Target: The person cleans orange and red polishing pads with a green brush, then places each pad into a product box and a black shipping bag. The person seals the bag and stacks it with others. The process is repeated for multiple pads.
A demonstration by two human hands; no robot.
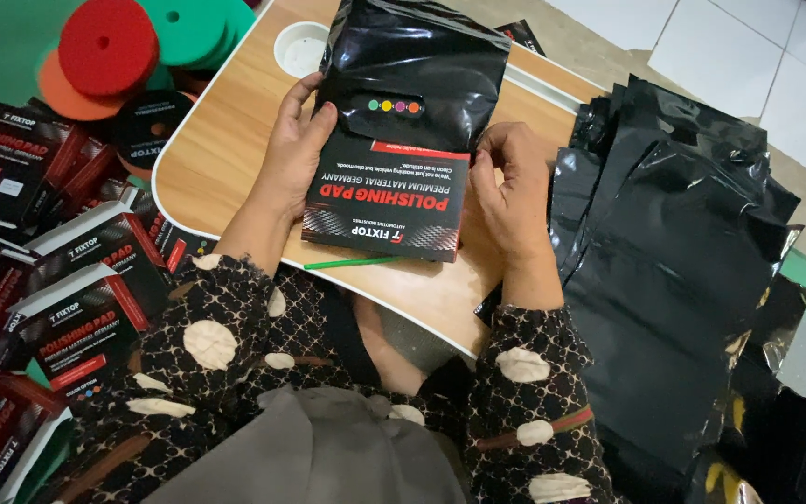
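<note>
A flat black box with red and white print (pixel 386 198) lies on a small wooden lap table (pixel 226 131), its far end inside a glossy black plastic bag (pixel 417 65). My left hand (pixel 293 149) rests against the box's left edge and the bag's mouth, fingers curled on them. My right hand (pixel 513 187) sits at the box's right edge, fingers bent, touching the bag's side. A thin green stick (pixel 352 263) lies on the table just in front of the box.
Several identical printed boxes (pixel 76 280) are piled at the left. Red, orange and green foam discs (pixel 109 42) sit at the top left. A stack of black plastic bags (pixel 673 271) lies at the right. The table has a round white cup hole (pixel 298 47).
</note>
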